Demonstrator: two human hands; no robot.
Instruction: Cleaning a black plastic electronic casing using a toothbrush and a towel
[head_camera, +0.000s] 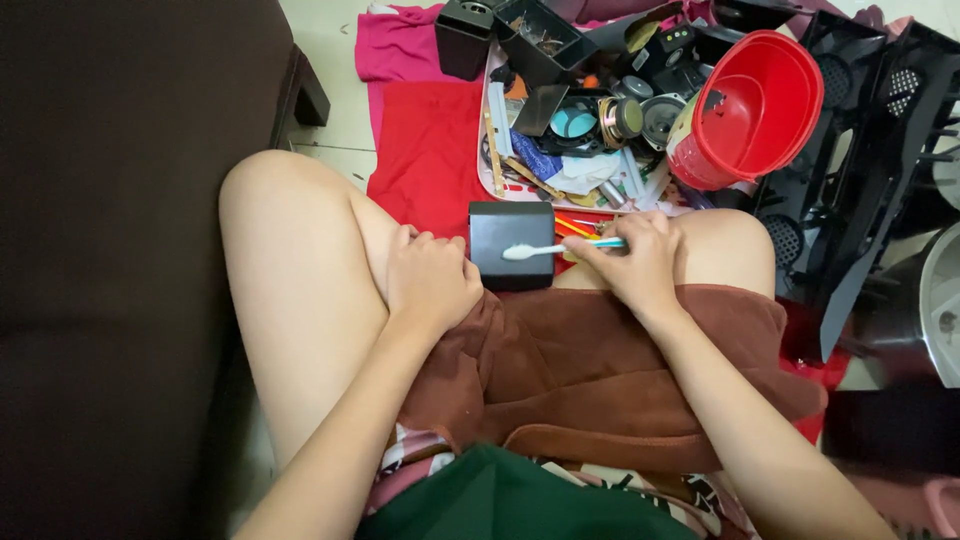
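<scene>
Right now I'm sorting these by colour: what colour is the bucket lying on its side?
Red: the bucket, clearest in the head view.

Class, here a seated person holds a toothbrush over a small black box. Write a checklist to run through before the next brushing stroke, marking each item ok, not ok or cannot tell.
1. Right hand grips the toothbrush handle: ok.
2. Brush head lies on the black box top: ok.
3. Left hand steadies the box: cannot tell; it rests beside it, contact hidden.
4. Box sits stable between the knees: cannot tell; its base is hidden.
5. Brown cloth covers the lap: ok.
6. Space past the box is free: not ok; the tray of parts and red bucket crowd it.
</scene>
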